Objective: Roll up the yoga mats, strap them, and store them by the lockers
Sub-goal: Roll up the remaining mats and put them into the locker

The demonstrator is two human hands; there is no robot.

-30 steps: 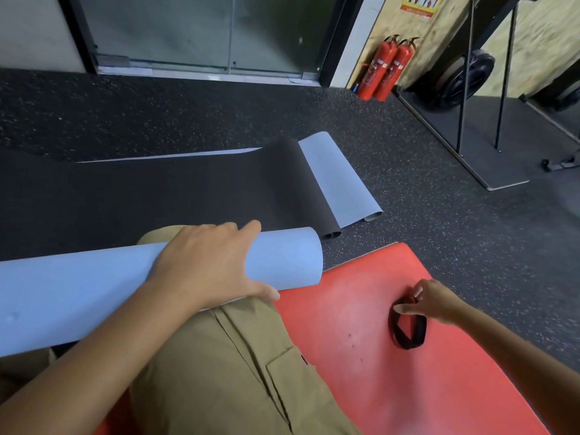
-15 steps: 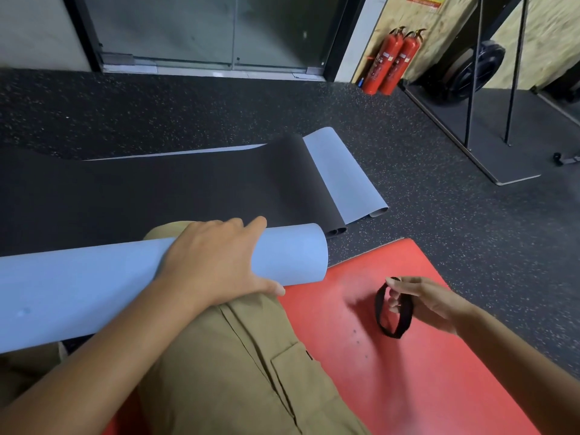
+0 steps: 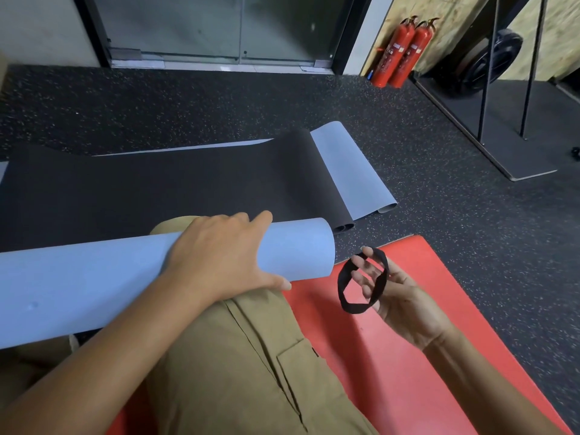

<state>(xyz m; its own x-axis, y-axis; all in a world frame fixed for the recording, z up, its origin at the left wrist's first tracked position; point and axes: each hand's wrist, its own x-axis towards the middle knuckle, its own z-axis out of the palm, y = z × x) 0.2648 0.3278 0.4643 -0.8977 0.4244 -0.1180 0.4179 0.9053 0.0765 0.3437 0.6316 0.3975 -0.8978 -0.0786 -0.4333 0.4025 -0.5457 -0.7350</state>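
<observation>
Pale-blue rolled foam yoga mat (image 3: pixel 94 277) (across a knee) gripped by left hand (image 3: pixel 219 255); right hand (image 3: pixel 398 296) fingers (image 3: pixel 365 266) spread, straight, inside black elastic strap loop (image 3: pixel 361 282).

Two red fire extinguishers (image 3: pixel 400 53) beside glass door (image 3: pixel 213 26)
</observation>
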